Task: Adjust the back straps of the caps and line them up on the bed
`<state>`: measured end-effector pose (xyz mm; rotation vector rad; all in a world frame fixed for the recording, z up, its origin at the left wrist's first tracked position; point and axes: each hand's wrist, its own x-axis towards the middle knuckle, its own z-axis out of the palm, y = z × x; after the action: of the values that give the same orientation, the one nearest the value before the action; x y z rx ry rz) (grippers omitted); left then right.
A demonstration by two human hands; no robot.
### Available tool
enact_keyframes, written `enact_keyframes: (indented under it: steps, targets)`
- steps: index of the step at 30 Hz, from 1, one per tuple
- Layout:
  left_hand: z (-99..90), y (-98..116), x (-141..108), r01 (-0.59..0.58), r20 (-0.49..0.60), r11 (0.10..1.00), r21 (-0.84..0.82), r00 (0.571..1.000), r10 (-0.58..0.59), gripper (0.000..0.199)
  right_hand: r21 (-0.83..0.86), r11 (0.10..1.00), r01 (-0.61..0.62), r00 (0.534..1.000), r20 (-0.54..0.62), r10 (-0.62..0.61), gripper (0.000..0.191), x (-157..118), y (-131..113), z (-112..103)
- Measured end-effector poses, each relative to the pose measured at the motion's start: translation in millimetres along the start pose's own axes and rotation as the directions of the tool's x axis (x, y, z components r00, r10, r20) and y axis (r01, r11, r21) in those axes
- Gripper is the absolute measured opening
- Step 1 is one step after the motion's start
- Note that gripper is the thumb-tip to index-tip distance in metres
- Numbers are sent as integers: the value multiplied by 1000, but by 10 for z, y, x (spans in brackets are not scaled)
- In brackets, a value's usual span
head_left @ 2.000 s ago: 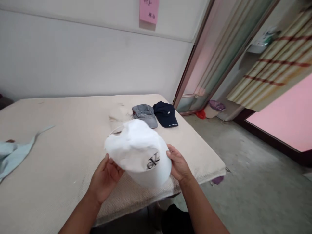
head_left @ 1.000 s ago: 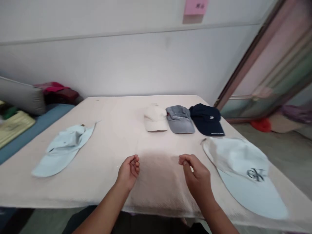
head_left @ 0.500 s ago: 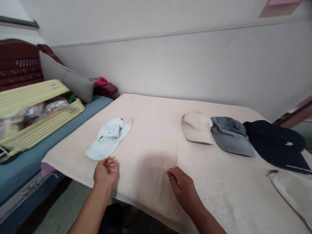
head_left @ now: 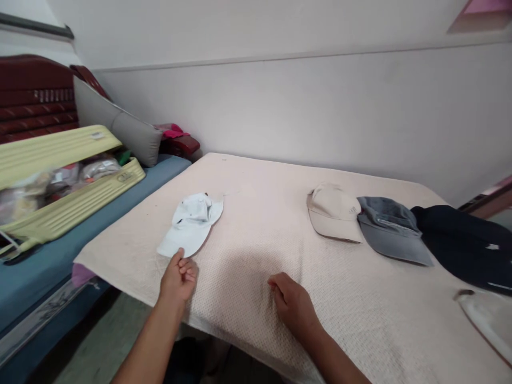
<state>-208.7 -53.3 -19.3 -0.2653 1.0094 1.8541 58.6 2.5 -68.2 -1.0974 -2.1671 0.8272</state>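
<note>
A pale blue cap (head_left: 190, 221) lies on the cloth-covered table, its brim towards me. My left hand (head_left: 178, 277) pinches the near edge of that brim, thumb on top and fingers curled below. My right hand (head_left: 294, 304) hovers close over the cloth near the middle, its fingers curled in and nothing showing in them. To the right sit a beige cap (head_left: 335, 210), a grey cap (head_left: 394, 229) and a navy cap (head_left: 466, 242) in a row. Nearer me at the right edge, an off-white cap (head_left: 490, 320) is partly cut off by the frame.
A cream textured cloth (head_left: 256, 213) covers the table, which meets a white wall (head_left: 280, 112) behind. On the left, a blue bed or bench (head_left: 80, 218) bears an open yellow suitcase (head_left: 72, 200) with bagged items and a grey pillow (head_left: 120, 120).
My left hand has closed on the brim of the pale blue cap, which has turned slightly, its brim shifting right. My right hand has moved slightly left. The view has swung a little left.
</note>
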Motion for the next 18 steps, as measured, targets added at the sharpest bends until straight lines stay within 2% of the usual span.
enact_keyframes:
  steps: [3, 5, 6, 8, 11, 12, 14, 17, 18]
  targets:
    - [150, -333, -174, -11, 88, 1000, 24, 996, 8, 29, 238, 968, -82, 997, 15, 80, 12, 12, -39, -36]
    - [203, -621, -330, -16, 167, 995, 101, 986, -1, 27, 484, 848, -214, 977, 94, 192, 13, 28, -80, -76]
    - [212, -773, -413, -25, 203, 987, 158, 979, -8, 29, 606, 742, -286, 957, 144, 251, 17, 37, -101, -103]
    - [203, -1075, -578, -42, 263, 959, 282, 964, -35, 33, 800, 473, -369, 919, 237, 317, 30, 59, -127, -186]
    - [141, -1473, -797, -40, 352, 874, 484, 924, -152, 38, 947, 117, -299, 912, 248, 325, 41, 77, -84, -406]
    - [117, -1577, -857, -35, 377, 834, 551, 902, -211, 39, 966, 37, -258, 912, 230, 340, 40, 70, -45, -505]
    - [79, -1722, -946, -21, 423, 757, 653, 839, -341, 37, 981, -50, -186, 897, 191, 398, 33, 25, 56, -726]
    - [99, -1754, -999, 61, 498, 737, 673, 700, -512, 15, 987, -54, -148, 889, 157, 430, 24, -121, 180, -1039]
    - [133, -1722, -997, 125, 515, 755, 644, 659, -549, 17, 989, -48, -143, 894, 150, 422, 23, -181, 199, -1119]
